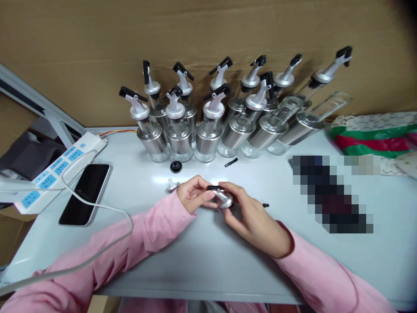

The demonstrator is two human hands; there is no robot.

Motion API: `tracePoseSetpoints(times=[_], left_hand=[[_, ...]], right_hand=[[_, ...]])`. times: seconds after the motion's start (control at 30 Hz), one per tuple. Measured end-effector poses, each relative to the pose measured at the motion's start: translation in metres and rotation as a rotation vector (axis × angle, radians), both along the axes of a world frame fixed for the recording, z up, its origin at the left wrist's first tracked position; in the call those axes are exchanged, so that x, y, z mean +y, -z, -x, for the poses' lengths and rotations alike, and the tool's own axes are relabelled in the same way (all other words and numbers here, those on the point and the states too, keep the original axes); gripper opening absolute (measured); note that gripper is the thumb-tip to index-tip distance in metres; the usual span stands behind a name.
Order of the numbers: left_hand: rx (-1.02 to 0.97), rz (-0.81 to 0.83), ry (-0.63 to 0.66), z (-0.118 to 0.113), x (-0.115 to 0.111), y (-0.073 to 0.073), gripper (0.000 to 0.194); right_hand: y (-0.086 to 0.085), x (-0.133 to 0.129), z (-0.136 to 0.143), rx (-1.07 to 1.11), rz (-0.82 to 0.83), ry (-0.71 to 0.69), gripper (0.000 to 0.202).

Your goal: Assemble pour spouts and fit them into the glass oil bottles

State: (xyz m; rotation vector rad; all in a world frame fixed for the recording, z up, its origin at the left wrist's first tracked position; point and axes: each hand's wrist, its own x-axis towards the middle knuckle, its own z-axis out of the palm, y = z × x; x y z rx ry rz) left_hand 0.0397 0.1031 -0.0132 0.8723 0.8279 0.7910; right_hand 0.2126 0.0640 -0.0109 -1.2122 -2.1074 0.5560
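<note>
Both hands hold one silver pourer spout (224,199) with a black lever, above the middle of the table. My left hand (197,195) pinches the lever end between thumb and fingers. Around the round silver base, my right hand (243,212) has its thumb and fingers closed. Close to my left hand lies another silver spout piece (172,185), partly hidden by the hand. A round black stopper (176,166) and a small black lever (231,162) rest on the table beyond the hands. Another small black part (266,205) shows just right of my right hand.
Several glass bottles (208,134) with steel bands stand along the cardboard at the back, most with pourer spouts. At left are a power strip (61,167), a phone (85,193) and a white cable (97,204) crossing my left sleeve. Patterned fabric (374,139) lies at right.
</note>
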Motion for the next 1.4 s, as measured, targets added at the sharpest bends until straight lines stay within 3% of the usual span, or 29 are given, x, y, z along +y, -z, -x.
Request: tracePoseSetpoints(times=[0.27,0.57,0.93,1.2,1.4], left_hand=[[0.086,-0.266,0.075,0.001,0.008,0.023,0.041],[0.129,-0.353,0.098,0.000,0.006,0.021,0.055],[0.049,-0.564,0.033,0.004,0.006,0.023,0.025],[0.088,-0.583,0.032,0.003,0.006,0.022,0.024],[0.146,-0.497,-0.015,0.003,0.004,0.024,0.028]], right_hand=[[0.000,0.000,-0.003,0.030,0.031,-0.014,0.052],[-0.005,-0.002,-0.006,0.066,0.058,0.011,0.049],[-0.010,0.000,-0.006,0.117,0.068,0.042,0.043],[-0.008,-0.001,-0.008,0.126,0.136,0.009,0.053],[-0.005,0.000,-0.008,0.195,0.165,-0.032,0.061]])
